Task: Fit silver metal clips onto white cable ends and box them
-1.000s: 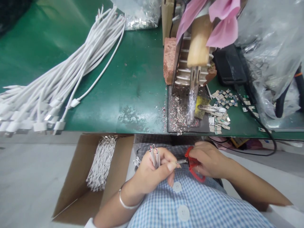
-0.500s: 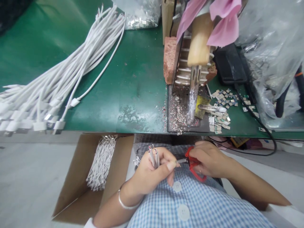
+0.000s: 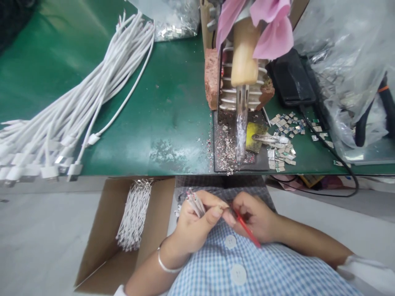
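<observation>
My left hand is closed around several white cables, whose stripped ends with reddish wire tips stick up past the fingers. Its thumb and forefinger pinch a small piece too tiny to make out. Against those fingertips, my right hand grips red-handled scissors; the blades are mostly hidden between the two hands. Both hands are above my lap, just below the table's front edge. A big bundle of white USB cables lies on the green table to the left.
A soldering iron with a wooden handle hangs tip-down over a dark, solder-spattered plate, beside a yellow sponge and small metal connectors. A brick stands behind. A cardboard box holding white cables is below left.
My right hand has moved left to meet the left fingertips, and the scissors have turned so their handle points down and right. The camera view has shifted slightly.
</observation>
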The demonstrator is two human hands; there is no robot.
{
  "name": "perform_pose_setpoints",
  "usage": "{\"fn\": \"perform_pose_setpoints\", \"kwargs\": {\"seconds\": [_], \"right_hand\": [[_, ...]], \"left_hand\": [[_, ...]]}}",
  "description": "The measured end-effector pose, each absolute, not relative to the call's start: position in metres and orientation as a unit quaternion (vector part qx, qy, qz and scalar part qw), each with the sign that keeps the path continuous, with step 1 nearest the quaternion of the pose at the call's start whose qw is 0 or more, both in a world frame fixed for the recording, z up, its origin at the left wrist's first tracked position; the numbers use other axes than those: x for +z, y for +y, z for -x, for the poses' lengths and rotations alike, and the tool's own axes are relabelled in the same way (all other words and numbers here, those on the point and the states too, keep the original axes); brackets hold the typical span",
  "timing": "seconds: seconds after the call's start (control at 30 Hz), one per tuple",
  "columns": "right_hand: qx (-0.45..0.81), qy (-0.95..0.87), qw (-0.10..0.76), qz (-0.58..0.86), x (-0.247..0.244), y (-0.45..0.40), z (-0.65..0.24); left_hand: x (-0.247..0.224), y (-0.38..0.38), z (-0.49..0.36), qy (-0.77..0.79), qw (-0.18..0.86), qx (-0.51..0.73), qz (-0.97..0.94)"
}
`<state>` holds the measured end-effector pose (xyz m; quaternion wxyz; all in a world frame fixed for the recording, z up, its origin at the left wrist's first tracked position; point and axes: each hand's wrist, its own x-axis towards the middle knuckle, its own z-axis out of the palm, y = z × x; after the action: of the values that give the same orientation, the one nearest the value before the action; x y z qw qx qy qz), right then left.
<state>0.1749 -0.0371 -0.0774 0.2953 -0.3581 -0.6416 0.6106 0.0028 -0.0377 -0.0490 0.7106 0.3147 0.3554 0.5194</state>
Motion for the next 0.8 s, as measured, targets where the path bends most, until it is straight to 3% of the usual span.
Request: {"fn": "perform_pose_setpoints", "kwargs": {"seconds": [0.1, 0.2, 0.47, 0.7, 0.8], "right_hand": [[0.707, -0.548, 0.289, 0.341, -0.076, -0.043, -0.169], [0.680, -0.571, 0.306, 0.343, -0.073, -0.039, -0.176], [0.489, -0.678, 0.391, 0.386, -0.046, -0.020, -0.228], [0.246, -0.642, 0.464, 0.559, -0.015, -0.011, -0.260], [0.121, -0.564, 0.423, 0.699, 0.002, 0.016, -0.286]], "left_hand": [[-0.049, -0.038, -0.004, 0.384, 0.688, 0.518, -0.333], [-0.048, -0.038, -0.003, 0.395, 0.686, 0.504, -0.345], [-0.045, -0.037, -0.001, 0.400, 0.665, 0.494, -0.393], [-0.040, -0.037, -0.001, 0.438, 0.641, 0.477, -0.413], [-0.041, -0.037, -0.001, 0.423, 0.654, 0.471, -0.413]]}}
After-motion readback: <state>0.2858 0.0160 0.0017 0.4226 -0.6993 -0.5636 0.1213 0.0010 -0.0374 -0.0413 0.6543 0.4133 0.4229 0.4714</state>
